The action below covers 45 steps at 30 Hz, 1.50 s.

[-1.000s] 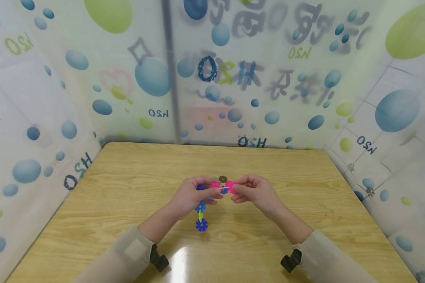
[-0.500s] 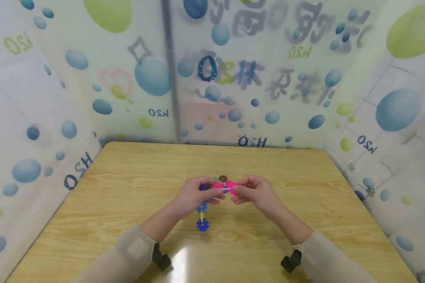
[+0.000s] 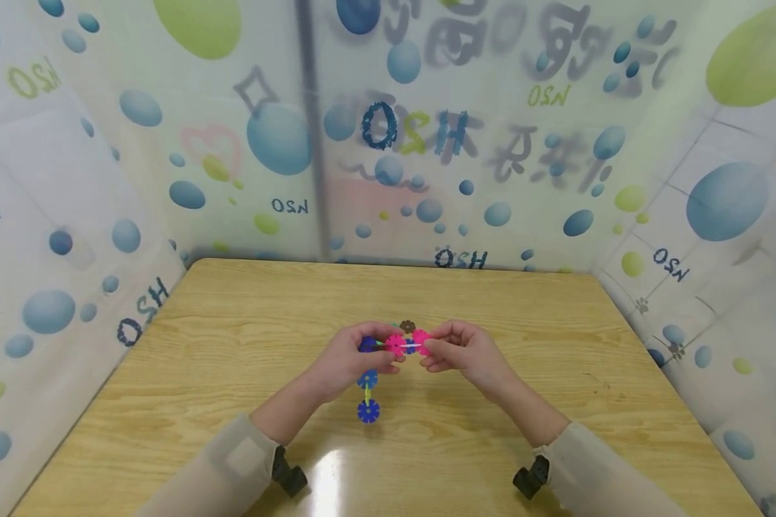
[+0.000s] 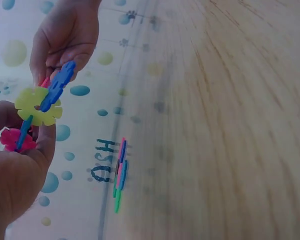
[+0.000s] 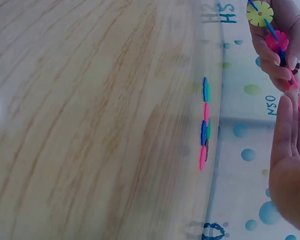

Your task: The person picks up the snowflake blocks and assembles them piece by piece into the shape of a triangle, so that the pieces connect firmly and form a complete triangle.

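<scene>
Head view, two hands [image 3: 348, 361] holding two pink discs [image 3: 395, 345]

It's a small, walled-in booth [image 3: 504, 240] that's wrapping round a wood-grain table [image 3: 491, 445] here! The back wall [image 3: 336, 172], left wall [image 3: 13, 244] and right wall [image 3: 737, 287] are closing in the three visible sides, all of them wearing bold prints. Blue dots [image 3: 279, 140] and green dots [image 3: 200, 25] are filling the walls, paw prints [image 3: 675, 351] are brightening the right side, and "H2O" lettering [image 3: 414, 133] is reading backwards! A dark upright band [image 3: 312, 129] is dividing the back wall, while a bright glare [image 3: 326, 481] is gleaming on the table. Home, shop or office around it? I'm not able to tell!
</scene>
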Each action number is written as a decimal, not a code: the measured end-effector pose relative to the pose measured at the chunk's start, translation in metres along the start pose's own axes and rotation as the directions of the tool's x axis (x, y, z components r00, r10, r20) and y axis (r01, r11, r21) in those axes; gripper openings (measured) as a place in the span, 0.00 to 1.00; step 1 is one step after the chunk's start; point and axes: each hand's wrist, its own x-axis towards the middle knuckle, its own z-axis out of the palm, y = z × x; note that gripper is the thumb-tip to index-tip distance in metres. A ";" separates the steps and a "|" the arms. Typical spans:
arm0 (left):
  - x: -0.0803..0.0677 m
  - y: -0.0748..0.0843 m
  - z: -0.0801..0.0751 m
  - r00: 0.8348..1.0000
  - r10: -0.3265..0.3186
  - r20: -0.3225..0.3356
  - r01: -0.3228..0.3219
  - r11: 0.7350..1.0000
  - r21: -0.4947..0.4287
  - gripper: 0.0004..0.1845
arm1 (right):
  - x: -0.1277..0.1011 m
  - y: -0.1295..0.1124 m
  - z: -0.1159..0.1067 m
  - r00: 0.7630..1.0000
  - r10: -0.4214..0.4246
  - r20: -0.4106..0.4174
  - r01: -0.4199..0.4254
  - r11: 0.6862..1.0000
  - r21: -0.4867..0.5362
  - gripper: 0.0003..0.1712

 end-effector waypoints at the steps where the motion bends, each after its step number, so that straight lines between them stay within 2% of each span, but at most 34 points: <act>1: 0.000 0.000 0.000 1.000 -0.001 -0.002 0.001 1.000 0.001 0.23 | 0.002 0.001 -0.002 1.000 0.004 -0.003 -0.004 1.000 -0.012 0.19; 6: -0.002 -0.002 -0.004 1.000 -0.009 -0.024 0.009 1.000 0.011 0.24 | 0.016 0.010 -0.018 0.996 0.041 -0.076 -0.050 0.992 -0.118 0.26; 11: -0.003 -0.003 -0.007 0.999 -0.015 -0.040 0.015 1.000 -0.001 0.24 | 0.037 0.021 -0.029 0.989 0.090 -0.118 -0.119 0.956 -0.268 0.20; 16: -0.005 -0.002 -0.008 0.999 -0.019 -0.039 0.018 1.000 -0.017 0.23 | 0.058 0.027 -0.031 0.989 0.116 -0.094 -0.146 0.881 -0.450 0.13; 19: -0.006 -0.002 -0.008 0.999 -0.025 -0.036 0.025 1.000 -0.017 0.23 | 0.068 0.030 -0.028 0.991 0.115 -0.062 -0.130 0.833 -0.537 0.13; 24: -0.006 -0.001 -0.009 0.999 -0.026 -0.032 0.026 1.000 -0.016 0.25 | 0.078 0.031 -0.020 0.994 0.098 -0.055 -0.111 0.765 -0.635 0.12; 28: -0.006 0.000 -0.008 0.999 -0.029 -0.039 0.028 0.999 -0.022 0.24 | 0.081 0.032 -0.016 0.993 0.097 -0.064 -0.115 0.735 -0.668 0.12; 34: -0.006 0.000 -0.007 0.999 -0.035 -0.042 0.034 0.999 -0.026 0.24 | 0.076 0.034 -0.022 0.988 0.121 -0.093 -0.152 0.745 -0.650 0.13; 37: -0.005 0.000 -0.007 0.999 -0.030 -0.035 0.029 0.999 -0.030 0.25 | 0.067 0.034 -0.028 0.987 0.120 -0.108 -0.161 0.770 -0.618 0.12; 40: -0.005 -0.001 -0.008 1.000 -0.018 -0.022 0.018 0.999 -0.030 0.26 | 0.054 0.030 -0.031 0.991 0.085 -0.102 -0.128 0.811 -0.571 0.11; 45: -0.004 -0.001 -0.009 1.000 -0.012 -0.010 0.012 1.000 -0.018 0.26 | 0.027 0.018 -0.029 0.998 -0.029 -0.058 0.003 0.914 -0.405 0.11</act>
